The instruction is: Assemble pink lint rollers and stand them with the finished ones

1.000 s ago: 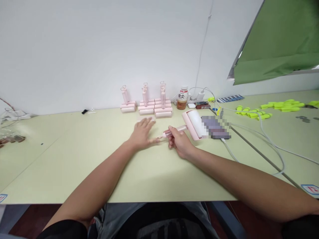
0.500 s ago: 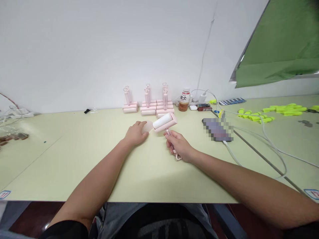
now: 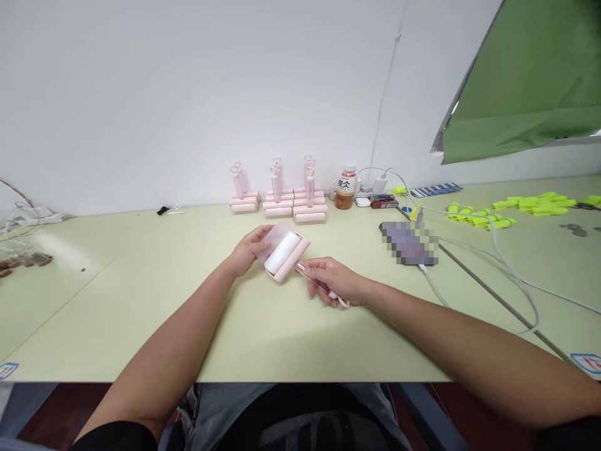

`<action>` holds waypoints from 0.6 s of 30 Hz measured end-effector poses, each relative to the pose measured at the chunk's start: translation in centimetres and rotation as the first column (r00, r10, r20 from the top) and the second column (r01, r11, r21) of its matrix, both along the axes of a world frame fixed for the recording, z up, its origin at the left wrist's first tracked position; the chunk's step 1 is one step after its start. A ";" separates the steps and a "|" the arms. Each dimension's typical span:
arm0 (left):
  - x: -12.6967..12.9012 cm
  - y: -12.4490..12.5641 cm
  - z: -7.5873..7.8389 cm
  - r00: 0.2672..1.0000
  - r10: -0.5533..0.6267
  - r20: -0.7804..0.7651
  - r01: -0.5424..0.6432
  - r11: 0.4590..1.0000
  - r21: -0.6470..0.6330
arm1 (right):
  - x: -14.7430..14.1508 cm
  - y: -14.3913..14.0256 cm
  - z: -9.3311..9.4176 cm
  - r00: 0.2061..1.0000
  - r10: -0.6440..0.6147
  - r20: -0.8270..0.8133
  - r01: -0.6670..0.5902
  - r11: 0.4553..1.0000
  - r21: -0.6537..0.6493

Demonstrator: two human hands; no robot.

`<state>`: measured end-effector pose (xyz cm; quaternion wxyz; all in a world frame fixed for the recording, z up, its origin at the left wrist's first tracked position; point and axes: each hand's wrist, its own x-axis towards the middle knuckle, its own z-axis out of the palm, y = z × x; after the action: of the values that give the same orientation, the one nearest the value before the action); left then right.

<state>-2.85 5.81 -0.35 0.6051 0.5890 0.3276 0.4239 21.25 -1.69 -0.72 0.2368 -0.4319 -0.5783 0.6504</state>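
Pink roller [image 3: 287, 255], in the head view, has swung left toward the translucent piece [image 3: 273, 237] since a moment ago; I see both brought together above the table [image 3: 126, 275], contact unclear. The left hand [image 3: 244, 252] pinches that piece; the right hand [image 3: 335, 279] curls around the roller's handle [image 3: 303, 269].

"Centre of my frame?"
"I see the roller head [image 3: 284, 255] between the left hand [image 3: 245, 252] and right hand [image 3: 335, 279]."
"Behind it?"
"Standing rollers [image 3: 278, 212], the bottle [image 3: 345, 188] to their right."
"Right of centre?"
"The phone [image 3: 407, 243], on the table [image 3: 117, 282]."
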 end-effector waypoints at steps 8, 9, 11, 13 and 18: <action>0.0 0.0 0.1 1.000 0.003 0.019 -0.002 1.000 -0.009 | 0.0 0.3 -0.6 0.997 -0.017 -0.072 0.016 1.000 -0.008; 0.0 0.0 0.1 1.000 0.008 0.017 -0.008 1.000 -0.008 | 0.0 0.4 -0.6 0.996 -0.023 -0.082 0.022 1.000 -0.013; 0.0 -0.1 0.1 1.000 0.012 0.005 -0.012 1.000 -0.004 | 0.0 0.4 -0.7 0.995 -0.034 -0.092 0.032 0.999 -0.020; -0.1 -0.1 0.0 1.000 -0.005 -0.023 0.005 1.000 0.008 | 0.0 0.5 -0.8 0.995 -0.039 -0.090 0.037 0.999 -0.023; -0.3 -0.2 -0.1 0.991 -0.080 -0.106 0.086 0.995 0.056 | 0.1 0.5 -0.9 0.995 -0.027 -0.095 0.024 0.999 -0.029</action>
<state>-3.19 5.59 -0.46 0.5862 0.6414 0.3207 0.3770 21.34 -1.14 -1.64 0.2664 -0.4110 -0.5515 0.6753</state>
